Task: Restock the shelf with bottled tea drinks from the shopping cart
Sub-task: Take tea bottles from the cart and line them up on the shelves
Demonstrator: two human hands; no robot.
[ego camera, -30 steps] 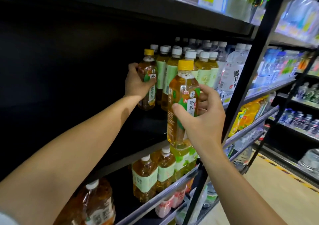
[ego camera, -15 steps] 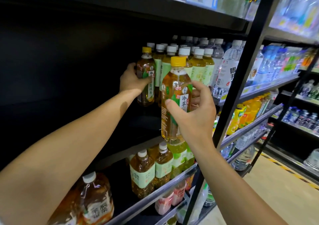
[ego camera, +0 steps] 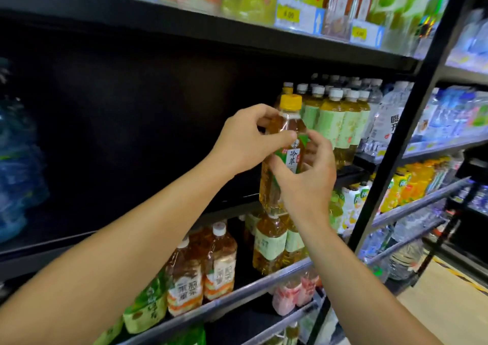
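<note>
A tea bottle (ego camera: 286, 122) with a yellow cap, amber liquid and a green label is upright in front of the dark middle shelf (ego camera: 163, 207). My left hand (ego camera: 245, 141) grips its shoulder from the left, thumb across the front. My right hand (ego camera: 306, 178) holds its middle from the right. Just behind it, a second yellow-capped bottle (ego camera: 287, 87) stands on the shelf, mostly hidden. White-capped tea bottles with pale green labels (ego camera: 340, 122) are lined up to its right. The shopping cart is out of view.
Left of the bottles the middle shelf is dark and bare. A black upright post (ego camera: 396, 159) bounds it on the right, with water bottles (ego camera: 390, 122) beside it. More tea bottles (ego camera: 219, 262) fill the shelf below. Blue water packs (ego camera: 15, 159) sit far left.
My left hand has let go of the yellow-capped bottle standing on the shelf and moved right onto the bottle my right hand holds. The view has shifted left and upward.
</note>
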